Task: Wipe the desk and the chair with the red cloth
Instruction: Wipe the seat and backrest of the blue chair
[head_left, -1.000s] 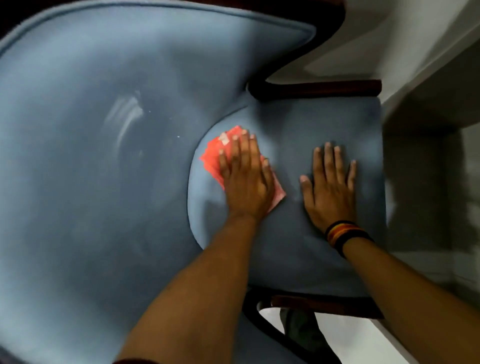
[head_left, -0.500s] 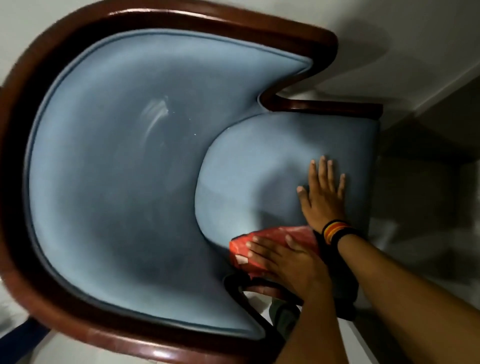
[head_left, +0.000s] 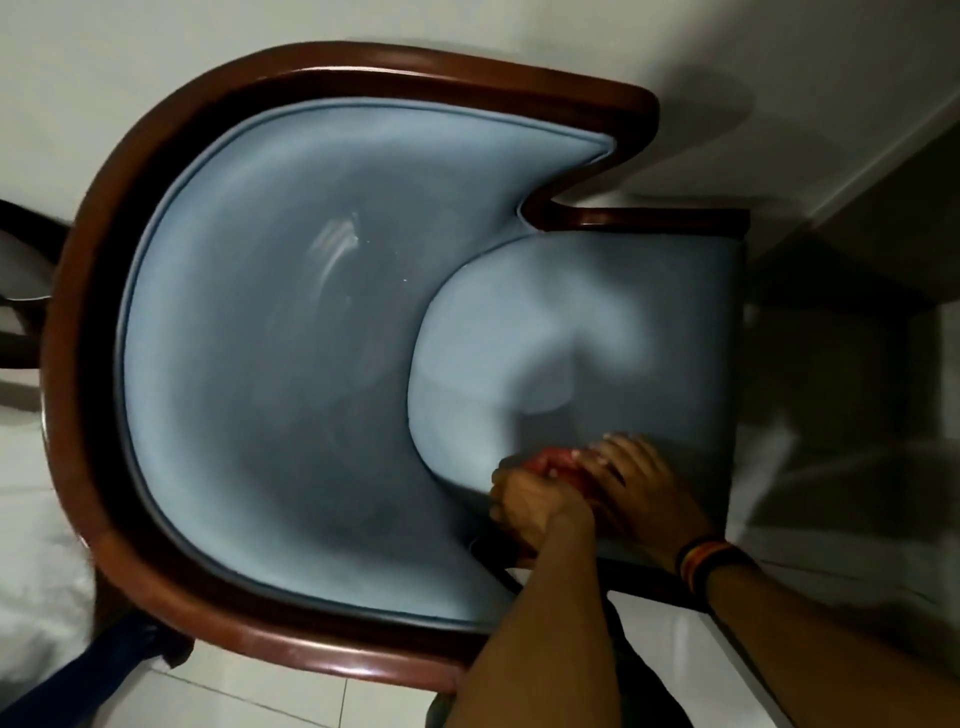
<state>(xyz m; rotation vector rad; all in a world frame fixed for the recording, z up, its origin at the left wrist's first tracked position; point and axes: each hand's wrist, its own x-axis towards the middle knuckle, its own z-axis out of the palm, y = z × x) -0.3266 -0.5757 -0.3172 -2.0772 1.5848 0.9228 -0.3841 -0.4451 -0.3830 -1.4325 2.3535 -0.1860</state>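
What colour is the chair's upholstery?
Light blue on the chair, framed in dark reddish-brown wood; shown in the head view.

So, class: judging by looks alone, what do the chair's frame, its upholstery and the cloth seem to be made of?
Chair frame: probably polished, varnished wood; reddish-brown with glossy highlights along the curve.
Upholstery: likely a matte blue fabric, perhaps velvety; soft sheen, brush-like streaks, piped edge.
Red cloth: seemingly soft textile, bunched between the left hand and the right hand; blur hides its weave.
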